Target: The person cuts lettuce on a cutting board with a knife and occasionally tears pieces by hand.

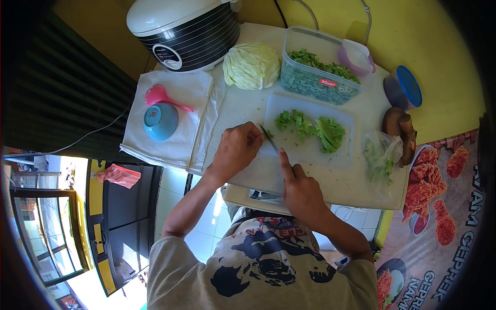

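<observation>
My right hand grips a knife, its index finger stretched along the top near the blade. The handle is mostly hidden in the palm. My left hand is closed, fingertips pinched together beside the knife's tip; what they hold, if anything, is hidden. A small green scrap lies by the blade. Both hands are over the left edge of a white cutting board. On the board, to the right of the blade, lie green lettuce leaves and small cut bits.
Behind the board stand a clear container of chopped greens and a cabbage. A rice cooker is at the back left, above a blue bowl and pink ladle. At right are a bag of greens and a blue-lidded tub.
</observation>
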A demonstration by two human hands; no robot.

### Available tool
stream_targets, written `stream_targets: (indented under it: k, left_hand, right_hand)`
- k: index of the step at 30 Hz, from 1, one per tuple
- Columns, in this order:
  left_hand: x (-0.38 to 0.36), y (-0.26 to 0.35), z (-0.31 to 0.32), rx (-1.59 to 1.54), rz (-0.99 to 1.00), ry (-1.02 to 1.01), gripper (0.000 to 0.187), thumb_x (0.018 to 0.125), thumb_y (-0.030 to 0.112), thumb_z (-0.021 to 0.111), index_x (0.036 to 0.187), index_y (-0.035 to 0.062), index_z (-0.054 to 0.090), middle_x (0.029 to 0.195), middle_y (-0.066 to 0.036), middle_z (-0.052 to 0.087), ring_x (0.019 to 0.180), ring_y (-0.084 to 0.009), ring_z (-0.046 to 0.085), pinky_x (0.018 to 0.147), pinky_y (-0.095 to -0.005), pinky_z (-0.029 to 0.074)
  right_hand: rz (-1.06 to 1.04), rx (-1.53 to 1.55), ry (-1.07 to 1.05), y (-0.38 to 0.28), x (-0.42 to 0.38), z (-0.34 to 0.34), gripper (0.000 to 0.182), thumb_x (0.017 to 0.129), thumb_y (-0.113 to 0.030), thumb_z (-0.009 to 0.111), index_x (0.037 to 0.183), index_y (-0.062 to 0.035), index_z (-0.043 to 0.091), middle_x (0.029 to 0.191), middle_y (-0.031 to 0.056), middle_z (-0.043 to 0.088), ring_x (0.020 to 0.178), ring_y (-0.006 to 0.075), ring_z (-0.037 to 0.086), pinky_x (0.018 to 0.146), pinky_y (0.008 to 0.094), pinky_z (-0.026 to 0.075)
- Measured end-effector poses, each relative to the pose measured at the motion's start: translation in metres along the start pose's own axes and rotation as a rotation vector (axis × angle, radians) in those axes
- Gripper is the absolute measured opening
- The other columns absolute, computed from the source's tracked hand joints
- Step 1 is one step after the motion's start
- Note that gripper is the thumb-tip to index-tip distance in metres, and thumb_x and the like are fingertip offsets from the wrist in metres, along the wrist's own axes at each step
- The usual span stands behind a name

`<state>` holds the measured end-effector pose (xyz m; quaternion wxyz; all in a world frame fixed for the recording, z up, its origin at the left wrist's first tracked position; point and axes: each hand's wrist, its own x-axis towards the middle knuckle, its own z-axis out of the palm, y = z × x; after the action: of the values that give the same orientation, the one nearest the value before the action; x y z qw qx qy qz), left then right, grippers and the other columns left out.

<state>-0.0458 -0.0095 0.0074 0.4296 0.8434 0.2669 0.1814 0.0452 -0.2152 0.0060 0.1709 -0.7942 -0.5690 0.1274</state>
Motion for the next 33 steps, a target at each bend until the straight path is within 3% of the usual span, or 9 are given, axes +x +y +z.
stream_targets:
  k: [3,6,9,12,18,21,29,33]
  left_hand:
    - [0.0,-0.002,-0.002,-0.012,0.018,-0.003,0.013,0.092,0.006,0.07,0.092,-0.007,0.07,0.082,-0.022,0.074,0.073,-0.0364,0.075,0.069,-0.0398,0.059]
    - [-0.001,-0.01,0.0,-0.028,0.046,0.005,0.014,0.093,0.008,0.074,0.098,-0.0053,0.072,0.077,-0.014,0.073,0.064,-0.0175,0.069,0.065,-0.0321,0.055]
    - [0.0,-0.005,-0.002,-0.014,0.068,-0.014,0.011,0.092,0.004,0.069,0.093,-0.0074,0.069,0.083,-0.023,0.074,0.073,-0.0375,0.074,0.069,-0.0401,0.059]
    - [0.0,-0.006,-0.002,-0.003,0.133,-0.008,0.013,0.094,0.005,0.071,0.102,-0.0055,0.072,0.078,-0.015,0.073,0.065,-0.0182,0.069,0.065,-0.032,0.055]
    - [0.013,-0.001,0.009,0.079,0.337,0.077,0.026,0.093,0.004,0.073,0.118,-0.0058,0.07,0.098,-0.019,0.073,0.078,-0.0265,0.074,0.071,-0.0368,0.059]
    - [0.012,0.008,0.005,0.09,0.209,0.011,0.039,0.09,0.003,0.076,0.127,-0.0039,0.067,0.109,-0.02,0.071,0.086,-0.0296,0.075,0.077,-0.0385,0.06]
    - [0.024,0.001,0.014,0.131,0.295,-0.114,0.05,0.088,-0.001,0.073,0.137,0.0004,0.063,0.115,-0.02,0.067,0.093,-0.0308,0.073,0.083,-0.0399,0.059]
    - [0.027,0.009,0.015,0.181,0.374,-0.133,0.05,0.089,-0.002,0.07,0.138,0.0038,0.064,0.115,-0.021,0.065,0.093,-0.0309,0.073,0.083,-0.041,0.059]
  right_hand:
    - [-0.036,-0.056,-0.031,0.007,-0.003,-0.007,0.086,0.083,-0.002,0.065,0.161,0.0027,0.03,0.091,0.0173,0.061,0.059,0.0331,0.066,0.053,0.0435,0.057]
    - [-0.049,-0.055,-0.039,0.013,-0.009,-0.013,0.085,0.083,-0.002,0.065,0.162,0.0003,0.031,0.091,0.0173,0.061,0.059,0.034,0.066,0.053,0.0438,0.057]
    - [-0.051,-0.014,0.051,0.018,-0.001,-0.007,0.083,0.085,-0.001,0.065,0.162,-0.0033,0.032,0.089,0.0173,0.061,0.061,0.0348,0.067,0.054,0.0443,0.057]
    - [-0.048,0.045,0.17,0.024,0.005,-0.012,0.078,0.089,-0.001,0.063,0.161,-0.0059,0.035,0.087,0.0175,0.062,0.063,0.0355,0.067,0.057,0.0457,0.057]
    - [-0.012,0.013,0.202,0.049,0.013,-0.025,0.071,0.092,-0.002,0.063,0.159,-0.0067,0.04,0.086,0.0184,0.064,0.062,0.0366,0.067,0.059,0.0478,0.057]
    - [-0.028,0.026,0.158,0.044,0.003,-0.028,0.068,0.093,-0.003,0.062,0.158,-0.0064,0.042,0.086,0.0185,0.065,0.061,0.0366,0.066,0.059,0.0479,0.057]
    - [-0.031,0.086,0.125,0.042,-0.006,-0.03,0.065,0.095,-0.003,0.061,0.157,-0.0069,0.043,0.084,0.0181,0.064,0.066,0.037,0.067,0.063,0.0485,0.057]
    - [0.046,0.146,0.222,0.046,-0.012,-0.042,0.063,0.096,0.0,0.059,0.157,-0.0062,0.042,0.089,0.0203,0.067,0.074,0.0384,0.07,0.069,0.0484,0.058]
